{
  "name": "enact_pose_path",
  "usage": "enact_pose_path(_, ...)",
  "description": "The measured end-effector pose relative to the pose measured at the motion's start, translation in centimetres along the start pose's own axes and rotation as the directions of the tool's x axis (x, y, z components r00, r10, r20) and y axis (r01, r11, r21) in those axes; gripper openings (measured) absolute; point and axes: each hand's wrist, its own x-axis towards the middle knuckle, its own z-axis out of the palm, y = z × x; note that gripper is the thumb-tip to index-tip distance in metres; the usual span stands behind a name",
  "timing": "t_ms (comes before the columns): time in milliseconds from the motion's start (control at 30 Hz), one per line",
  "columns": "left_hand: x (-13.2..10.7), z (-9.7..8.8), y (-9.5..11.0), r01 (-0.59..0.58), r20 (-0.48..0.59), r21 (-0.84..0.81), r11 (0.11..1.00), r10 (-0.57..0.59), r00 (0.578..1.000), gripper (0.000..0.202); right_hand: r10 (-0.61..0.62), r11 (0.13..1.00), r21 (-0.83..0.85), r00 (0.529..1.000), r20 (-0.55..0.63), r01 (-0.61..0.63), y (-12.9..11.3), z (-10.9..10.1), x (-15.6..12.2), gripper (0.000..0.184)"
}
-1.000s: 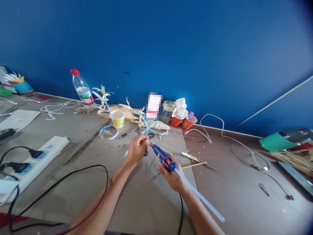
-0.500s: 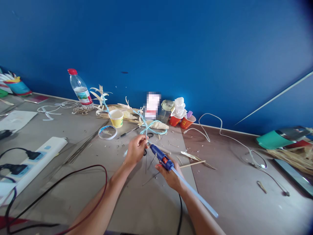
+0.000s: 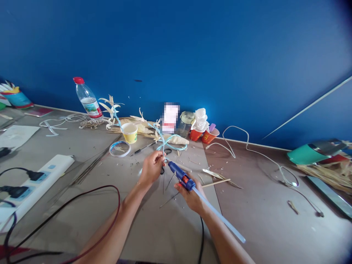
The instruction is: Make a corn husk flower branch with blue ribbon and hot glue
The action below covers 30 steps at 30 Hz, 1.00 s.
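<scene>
My left hand (image 3: 150,167) pinches the lower part of a thin stem wrapped in light blue strip (image 3: 163,142), with pale dried-leaf flowers (image 3: 156,136) along its upper end. A loose loop of the blue strip (image 3: 180,147) trails from it to the right. My right hand (image 3: 193,196) is wrapped round a blue hot glue gun (image 3: 180,173), its nozzle close to the stem by my left fingertips. Whether the nozzle touches the stem I cannot tell. A long clear glue stick (image 3: 220,216) sticks out of the gun's back. Black-handled scissors (image 3: 168,151) lie partly hidden behind my left hand.
A yellow paper cup (image 3: 129,134) holds another blue-wrapped flower stem. Beside it lie a tape roll (image 3: 120,149) and a pen (image 3: 141,149). A water bottle (image 3: 88,101), red cups (image 3: 196,135) and a jar (image 3: 186,123) line the wall. A power strip (image 3: 41,187) and cords lie left.
The view has shifted very slightly. Both hands hold nearly the same position, with the glue gun's nozzle still at the stem.
</scene>
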Motion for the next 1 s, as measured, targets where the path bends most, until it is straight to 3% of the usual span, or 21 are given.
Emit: enact_pose_path(1000, -0.02, 0.05, -0.05, -0.002, 0.009, -0.033, 0.999, 0.003, 1.000, 0.015, -0.047, 0.994, -0.098, 0.998, -0.030, 0.044, 0.23, 0.00, 0.26, 0.024)
